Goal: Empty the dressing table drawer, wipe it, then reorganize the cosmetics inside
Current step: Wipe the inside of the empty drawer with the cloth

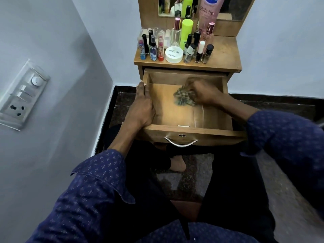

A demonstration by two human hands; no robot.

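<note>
The wooden drawer (213, 116) of the dressing table is pulled out and holds nothing but a patterned cloth (184, 98). My right hand (205, 92) grips that cloth against the drawer floor near the back; the hand is motion-blurred. My left hand (142, 106) rests along the drawer's left wall, fingers straight over its rim. The cosmetics stand on the table top (226, 57): lipsticks and small spray bottles (152, 48) at left, a white round jar (174, 54), nail polish bottles (199, 51), a neon yellow can (186, 32), a pink lotion tube (207, 14).
A mirror (233, 7) backs the table. A grey wall with a switch and socket panel (22, 95) is on the left. The floor is dark stone. My knees and a bare foot (178, 163) are under the drawer, whose metal handle (181, 143) faces me.
</note>
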